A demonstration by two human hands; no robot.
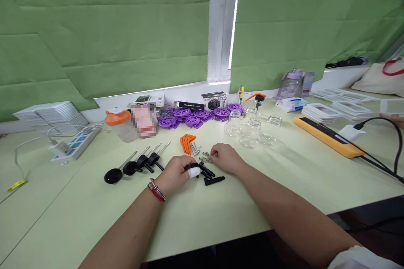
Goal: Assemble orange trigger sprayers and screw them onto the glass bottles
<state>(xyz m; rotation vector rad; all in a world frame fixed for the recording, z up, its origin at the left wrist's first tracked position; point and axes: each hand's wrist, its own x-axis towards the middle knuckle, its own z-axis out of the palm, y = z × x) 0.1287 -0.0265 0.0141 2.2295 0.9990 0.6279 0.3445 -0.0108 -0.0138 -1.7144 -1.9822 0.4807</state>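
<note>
My left hand (177, 172), with a white wrap on one finger and a red bracelet at the wrist, is closed around a small black plastic part (202, 168) on the pale green table (221, 214). My right hand (225, 157) rests just to its right, fingers curled down by a small metal spring (205, 159). Another black bar-shaped part (214, 180) lies in front of both hands. Orange clips (187, 143) and small metal pins (195, 148) lie just behind the hands. Several black knobbed rods (139, 163) lie in a row to the left.
Purple wheel parts (197, 117) lie along the back, with clear glass jars (252, 130) to their right. An orange-lidded cup (120, 124), a power strip (74, 145), a yellow strip with a cable (328, 136) and stacked white trays (334, 111) surround the work spot.
</note>
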